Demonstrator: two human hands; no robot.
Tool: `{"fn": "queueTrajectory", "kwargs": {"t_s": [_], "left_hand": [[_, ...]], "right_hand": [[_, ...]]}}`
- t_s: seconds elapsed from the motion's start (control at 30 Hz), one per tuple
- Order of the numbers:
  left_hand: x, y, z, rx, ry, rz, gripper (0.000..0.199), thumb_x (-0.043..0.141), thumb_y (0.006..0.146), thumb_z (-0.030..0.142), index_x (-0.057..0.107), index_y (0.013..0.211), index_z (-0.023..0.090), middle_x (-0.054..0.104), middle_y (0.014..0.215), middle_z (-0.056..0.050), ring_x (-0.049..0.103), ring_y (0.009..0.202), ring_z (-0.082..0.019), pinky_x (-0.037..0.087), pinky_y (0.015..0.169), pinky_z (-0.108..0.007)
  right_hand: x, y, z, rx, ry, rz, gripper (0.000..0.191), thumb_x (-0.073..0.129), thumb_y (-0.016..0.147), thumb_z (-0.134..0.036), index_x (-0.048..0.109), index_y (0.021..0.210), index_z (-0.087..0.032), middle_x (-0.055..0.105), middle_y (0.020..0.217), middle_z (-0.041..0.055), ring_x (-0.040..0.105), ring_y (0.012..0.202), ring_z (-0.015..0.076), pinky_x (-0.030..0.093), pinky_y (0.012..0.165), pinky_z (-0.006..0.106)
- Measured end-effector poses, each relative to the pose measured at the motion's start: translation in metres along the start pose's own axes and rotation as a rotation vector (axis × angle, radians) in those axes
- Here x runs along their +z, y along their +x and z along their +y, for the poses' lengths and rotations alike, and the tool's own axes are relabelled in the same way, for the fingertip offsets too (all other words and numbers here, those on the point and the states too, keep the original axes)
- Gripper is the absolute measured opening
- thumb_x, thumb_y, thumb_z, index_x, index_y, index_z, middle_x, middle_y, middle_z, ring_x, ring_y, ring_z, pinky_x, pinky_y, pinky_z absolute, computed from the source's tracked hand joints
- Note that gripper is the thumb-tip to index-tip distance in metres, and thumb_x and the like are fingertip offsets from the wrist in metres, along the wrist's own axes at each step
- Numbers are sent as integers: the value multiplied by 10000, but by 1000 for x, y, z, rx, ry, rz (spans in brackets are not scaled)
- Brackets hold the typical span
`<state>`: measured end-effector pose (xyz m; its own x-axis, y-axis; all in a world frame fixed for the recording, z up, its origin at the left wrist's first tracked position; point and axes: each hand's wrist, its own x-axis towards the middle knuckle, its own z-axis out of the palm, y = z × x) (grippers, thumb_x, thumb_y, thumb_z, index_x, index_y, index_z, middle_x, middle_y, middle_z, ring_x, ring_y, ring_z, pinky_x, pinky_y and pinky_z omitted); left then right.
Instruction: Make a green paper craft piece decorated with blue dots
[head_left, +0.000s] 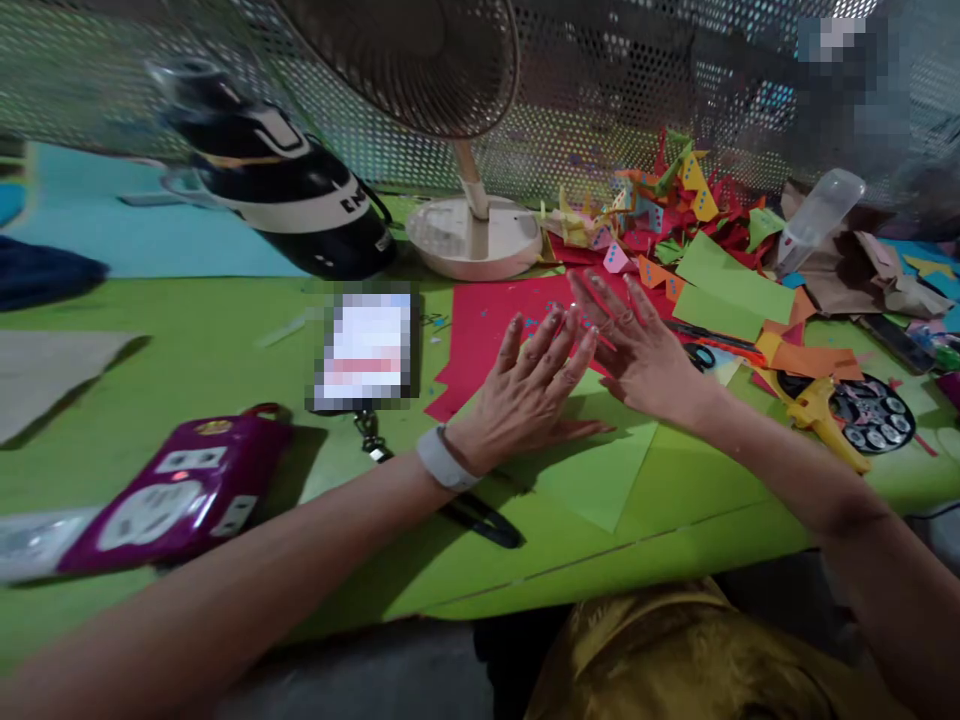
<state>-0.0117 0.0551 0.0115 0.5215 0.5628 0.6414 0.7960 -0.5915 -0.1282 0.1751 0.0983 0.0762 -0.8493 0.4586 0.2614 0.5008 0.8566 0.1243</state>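
Note:
Both hands are spread over coloured paper on a green table. My left hand (536, 385), with a pale band (448, 458) at its wrist, is palm down with fingers apart. Close beside it, my right hand (637, 345) is also flat with fingers stretched; neither hand visibly grips anything. Under them are a red sheet (480, 330) and a light green sheet (592, 480); whether the palms touch the paper I cannot tell. Small blue bits lie on the red sheet near my fingertips. Scissors (701, 355) show partly, just right of my right hand.
A fan (476, 240) and a dark bottle (292, 190) stand at the back. A heap of cut paper (705, 190) fills the back right, near a clear bottle (821, 215). A phone-like card on a strap (367, 345), a purple power strip (187, 490) and a yellow-handled tool (825, 415) lie around.

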Motion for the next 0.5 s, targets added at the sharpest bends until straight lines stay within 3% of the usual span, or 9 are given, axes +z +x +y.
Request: {"fn": "queueTrajectory", "kwargs": {"t_s": [0.1, 0.17, 0.23, 0.3, 0.37, 0.43, 0.5], "left_hand": [[-11, 3, 7, 35, 21, -73, 791, 384, 969, 599, 130, 1561, 139, 418, 1524, -211, 304, 1465, -323, 108, 1198, -574], [-19, 5, 12, 104, 3, -117, 585, 368, 1021, 435, 277, 1507, 122, 472, 1487, -204, 386, 1423, -321, 235, 1167, -554], [-25, 7, 15, 191, -39, -146, 419, 345, 1024, 207, 406, 1429, 118, 561, 1405, -194, 492, 1347, -309, 385, 1088, -484], [-27, 7, 17, 270, -93, -164, 422, 314, 999, 91, 448, 1398, 123, 637, 1302, -188, 604, 1223, -290, 483, 981, -429], [-26, 5, 17, 343, -131, -159, 431, 309, 992, 68, 449, 1396, 124, 663, 1257, -189, 658, 1130, -274, 527, 912, -404], [-25, 4, 15, 398, -138, -141, 416, 321, 987, 62, 460, 1374, 120, 663, 1259, -188, 674, 1100, -263, 546, 893, -389], [-25, 4, 12, 419, -132, -120, 395, 327, 980, 56, 476, 1343, 101, 677, 1230, -193, 691, 1058, -253, 565, 863, -372]], "right_hand": [[12, -1, -21, -91, -43, -142, 522, 411, 936, -106, 406, 1457, -121, 345, 1579, 133, 263, 1485, 285, 233, 1219, 549], [24, 0, -34, -82, 25, -197, 492, 400, 949, -131, 440, 1439, -114, 472, 1503, 122, 414, 1412, 269, 346, 1183, 504], [38, 1, -47, -32, 99, -194, 481, 382, 962, -153, 453, 1437, -129, 601, 1384, 103, 555, 1287, 275, 425, 1120, 549], [51, -1, -56, 78, 113, -169, 485, 314, 975, -133, 466, 1434, -111, 704, 1217, 117, 659, 1113, 305, 482, 1016, 636], [61, -6, -62, 232, 102, -119, 498, 231, 998, -148, 493, 1412, -58, 747, 1086, 148, 701, 958, 316, 524, 919, 646], [67, -13, -62, 247, 112, -76, 541, 150, 1019, -191, 505, 1400, -43, 755, 1048, 146, 707, 887, 292, 560, 853, 592], [69, -17, -60, 168, 134, -34, 574, 101, 1030, -224, 502, 1407, -61, 760, 1046, 121, 706, 874, 261, 574, 841, 536]]}}
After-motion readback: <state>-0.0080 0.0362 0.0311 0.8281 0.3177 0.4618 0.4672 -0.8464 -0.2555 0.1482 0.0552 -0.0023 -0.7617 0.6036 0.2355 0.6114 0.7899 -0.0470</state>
